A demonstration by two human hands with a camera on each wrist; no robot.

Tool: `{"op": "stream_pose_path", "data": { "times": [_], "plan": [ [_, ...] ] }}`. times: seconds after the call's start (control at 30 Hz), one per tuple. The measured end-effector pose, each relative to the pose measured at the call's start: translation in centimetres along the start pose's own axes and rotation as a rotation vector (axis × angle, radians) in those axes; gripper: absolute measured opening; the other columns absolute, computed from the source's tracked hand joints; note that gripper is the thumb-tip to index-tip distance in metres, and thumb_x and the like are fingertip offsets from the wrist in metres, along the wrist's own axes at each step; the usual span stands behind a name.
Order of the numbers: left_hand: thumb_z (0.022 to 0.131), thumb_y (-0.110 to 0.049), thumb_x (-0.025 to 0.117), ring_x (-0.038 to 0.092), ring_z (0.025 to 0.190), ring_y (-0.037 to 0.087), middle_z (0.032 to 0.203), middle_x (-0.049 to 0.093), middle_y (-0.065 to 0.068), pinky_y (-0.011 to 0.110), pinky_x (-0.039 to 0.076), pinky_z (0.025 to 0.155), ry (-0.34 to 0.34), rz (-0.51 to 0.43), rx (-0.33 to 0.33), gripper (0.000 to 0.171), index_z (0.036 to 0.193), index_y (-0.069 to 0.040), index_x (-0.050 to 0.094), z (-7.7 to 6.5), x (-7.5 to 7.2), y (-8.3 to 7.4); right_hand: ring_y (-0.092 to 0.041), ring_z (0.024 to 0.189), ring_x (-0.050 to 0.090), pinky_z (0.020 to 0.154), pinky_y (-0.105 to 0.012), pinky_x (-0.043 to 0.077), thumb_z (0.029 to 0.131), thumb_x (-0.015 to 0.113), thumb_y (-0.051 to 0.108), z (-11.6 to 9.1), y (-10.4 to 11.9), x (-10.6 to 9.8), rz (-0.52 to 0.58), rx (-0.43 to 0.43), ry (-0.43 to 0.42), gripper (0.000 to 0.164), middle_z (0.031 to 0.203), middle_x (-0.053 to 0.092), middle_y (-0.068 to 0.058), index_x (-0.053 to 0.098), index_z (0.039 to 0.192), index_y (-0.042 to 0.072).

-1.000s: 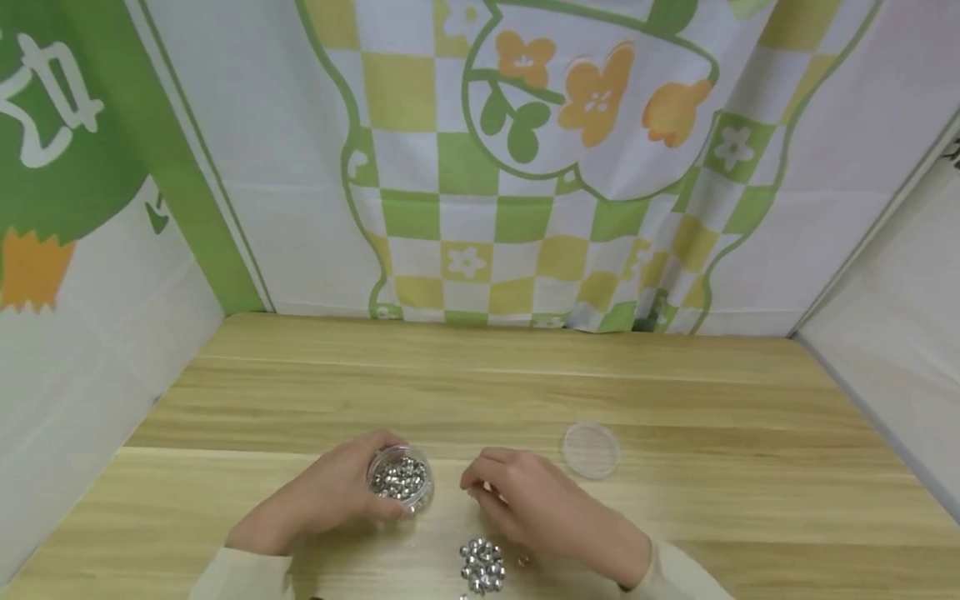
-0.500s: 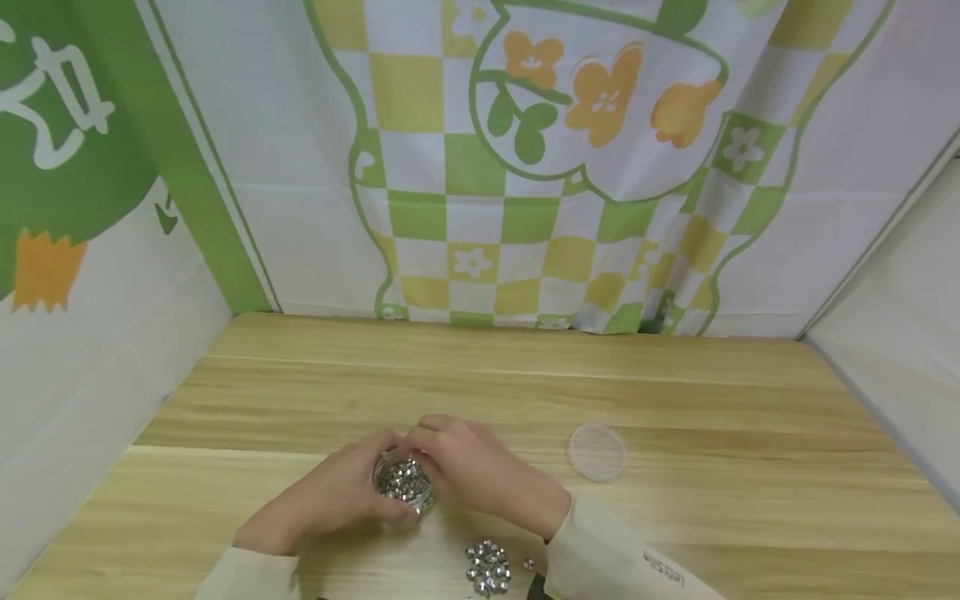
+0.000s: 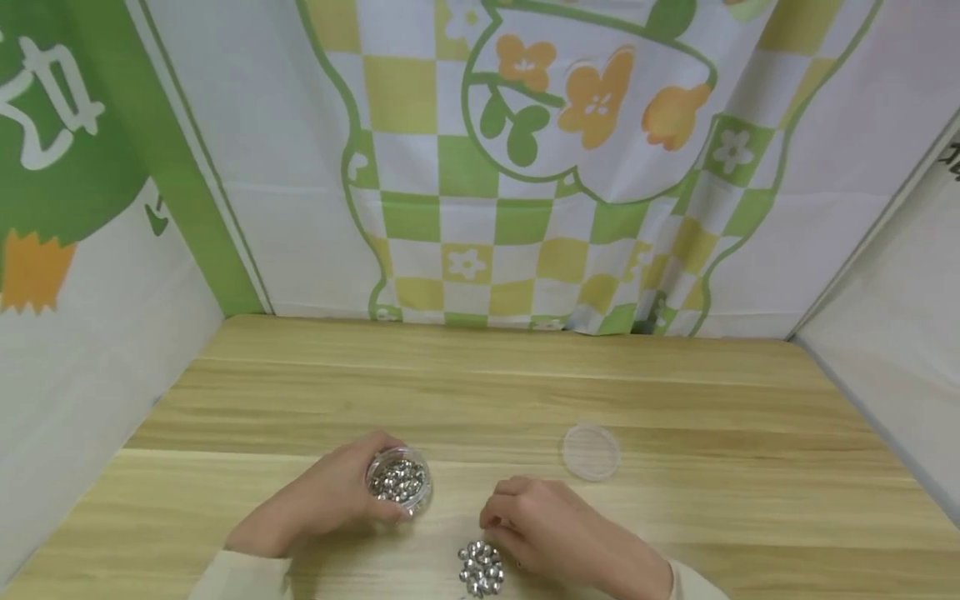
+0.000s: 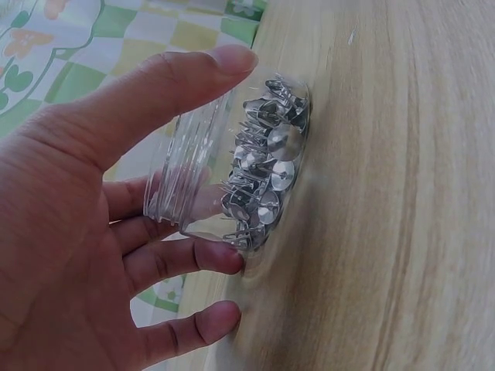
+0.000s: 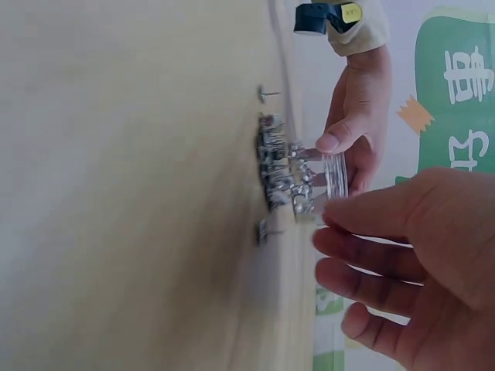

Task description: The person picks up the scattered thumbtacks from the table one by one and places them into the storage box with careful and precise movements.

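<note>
My left hand point(image 3: 341, 492) grips a clear round plastic jar point(image 4: 186, 166), thumb on one side and fingers on the other. Silver thumbtacks point(image 4: 259, 166) fill the jar's lower part, and its mouth is uncovered. Just right of it, a cluster of thumbtacks point(image 3: 480, 569) lies on the table, points up in the right wrist view. Beside the cluster is my right hand point(image 3: 551, 529), low over the table, with thumb and index tip close together. Whether a thumbtack is between those fingertips cannot be seen. Single thumbtacks point(image 5: 263, 232) lie apart at the cluster's edges.
A clear round lid point(image 3: 592, 452) lies on the wooden table point(image 3: 480, 375), beyond my right hand. Printed cloth point(image 3: 525, 250) hangs along the table's back edge, with more cloth at both sides. A dark band is on the left sleeve point(image 5: 363, 31).
My right hand first moved left to the jar's mouth, then came back right and nearer to the thumbtack cluster. My left hand stays on the jar.
</note>
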State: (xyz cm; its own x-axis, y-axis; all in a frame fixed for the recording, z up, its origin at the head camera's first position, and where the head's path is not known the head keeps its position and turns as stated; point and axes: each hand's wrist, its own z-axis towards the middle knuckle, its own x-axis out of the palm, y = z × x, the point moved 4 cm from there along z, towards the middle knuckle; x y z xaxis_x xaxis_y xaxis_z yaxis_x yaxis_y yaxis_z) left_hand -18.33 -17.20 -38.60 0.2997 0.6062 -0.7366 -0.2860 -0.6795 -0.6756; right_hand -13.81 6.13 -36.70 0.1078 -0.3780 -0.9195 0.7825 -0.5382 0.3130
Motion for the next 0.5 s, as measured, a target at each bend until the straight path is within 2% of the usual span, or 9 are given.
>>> {"op": "stream_pose_path", "data": {
  "times": [0.13, 0.23, 0.5],
  "plan": [
    [0.058, -0.043, 0.087, 0.061, 0.100, 0.029, 0.112, 0.067, 0.011, 0.058, 0.053, 0.090, 0.005, -0.005, -0.003, 0.077, 0.119, -0.007, 0.057, 0.0, 0.1, 0.1, 0.005, 0.076, 0.055, 0.067, -0.014, 0.055, 0.090, 0.067, 0.018, -2.3, -0.2, 0.0, 0.043, -0.002, 0.073, 0.006, 0.083, 0.064, 0.014, 0.072, 0.089, 0.021],
    [0.058, -0.043, 0.087, 0.061, 0.100, 0.030, 0.112, 0.067, 0.012, 0.059, 0.053, 0.089, 0.006, -0.008, -0.004, 0.078, 0.120, -0.006, 0.056, -0.1, 0.0, 0.0, 0.004, 0.079, 0.057, 0.068, -0.014, 0.056, 0.089, 0.068, 0.014, -3.2, -0.3, 0.1, 0.067, -0.010, 0.101, 0.007, 0.086, 0.066, 0.012, 0.073, 0.090, 0.019],
    [0.060, -0.044, 0.086, 0.061, 0.101, 0.030, 0.114, 0.066, 0.012, 0.058, 0.053, 0.090, 0.011, -0.001, -0.006, 0.078, 0.120, -0.007, 0.056, 0.0, 0.1, -0.1, 0.004, 0.074, 0.056, 0.065, -0.009, 0.054, 0.083, 0.070, 0.004, -4.0, -0.6, 0.3, 0.068, -0.013, 0.062, 0.013, 0.079, 0.062, 0.012, 0.071, 0.080, 0.017]
  ]
}}
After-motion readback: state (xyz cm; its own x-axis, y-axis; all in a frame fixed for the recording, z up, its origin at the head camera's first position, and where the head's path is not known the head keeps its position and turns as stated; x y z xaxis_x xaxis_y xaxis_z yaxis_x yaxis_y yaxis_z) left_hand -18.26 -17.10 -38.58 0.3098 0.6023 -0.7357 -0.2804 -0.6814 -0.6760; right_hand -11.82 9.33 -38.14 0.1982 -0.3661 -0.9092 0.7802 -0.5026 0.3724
